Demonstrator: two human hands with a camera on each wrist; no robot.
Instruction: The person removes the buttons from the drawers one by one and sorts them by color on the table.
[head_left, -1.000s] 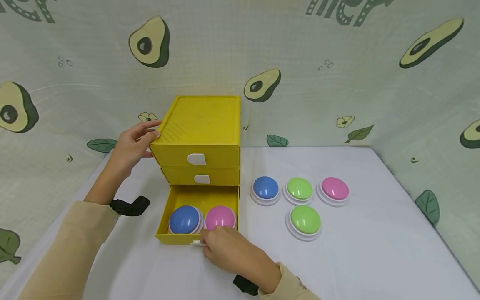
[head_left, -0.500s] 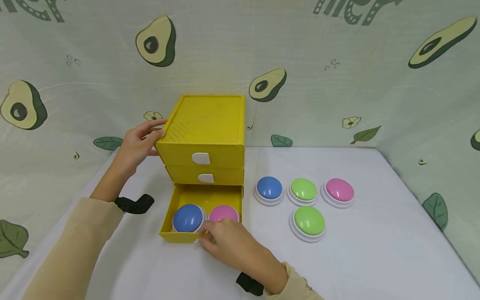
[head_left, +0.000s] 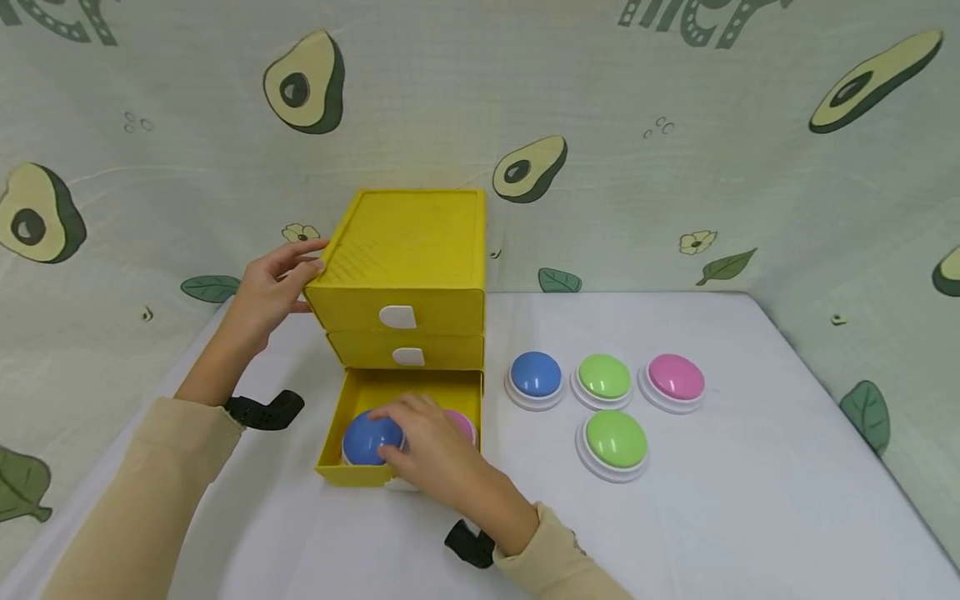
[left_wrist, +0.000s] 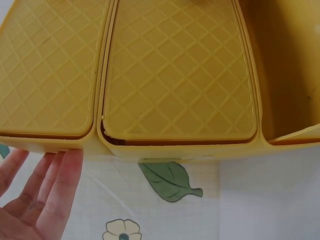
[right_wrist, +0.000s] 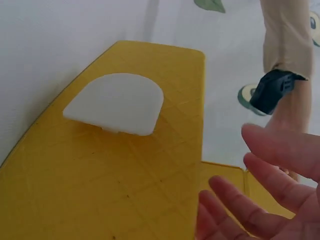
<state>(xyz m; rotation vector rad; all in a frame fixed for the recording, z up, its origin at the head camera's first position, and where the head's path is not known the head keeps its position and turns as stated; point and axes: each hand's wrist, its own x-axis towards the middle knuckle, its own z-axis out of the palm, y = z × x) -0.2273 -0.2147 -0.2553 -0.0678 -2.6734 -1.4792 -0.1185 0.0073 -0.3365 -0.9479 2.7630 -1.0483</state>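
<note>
A yellow three-drawer cabinet (head_left: 408, 237) has its bottom drawer (head_left: 352, 476) pulled out. My left hand (head_left: 266, 292) rests on the cabinet's upper left side; in the left wrist view its fingers (left_wrist: 65, 172) are straight against the wall. Inside the drawer lie a blue domed button (head_left: 367, 440) on a white base and a pink domed button (head_left: 463, 423), which my right hand (head_left: 435, 454) partly covers. Spread fingers and thumb of that hand hover at the right side of the blue button. The drawer's white handle (right_wrist: 117, 102) is free of the fingers in the right wrist view.
On the white table right of the cabinet stand another blue button (head_left: 536, 375), two green buttons, one behind (head_left: 604, 377) and one in front (head_left: 617, 440), and another pink button (head_left: 675, 377). An avocado-print cloth (head_left: 420, 92) hangs behind. Both upper drawers are closed.
My right hand has let go of the bottom drawer's handle and risen over the drawer front, its fingers spreading toward the blue button. My left hand stays on the cabinet.
</note>
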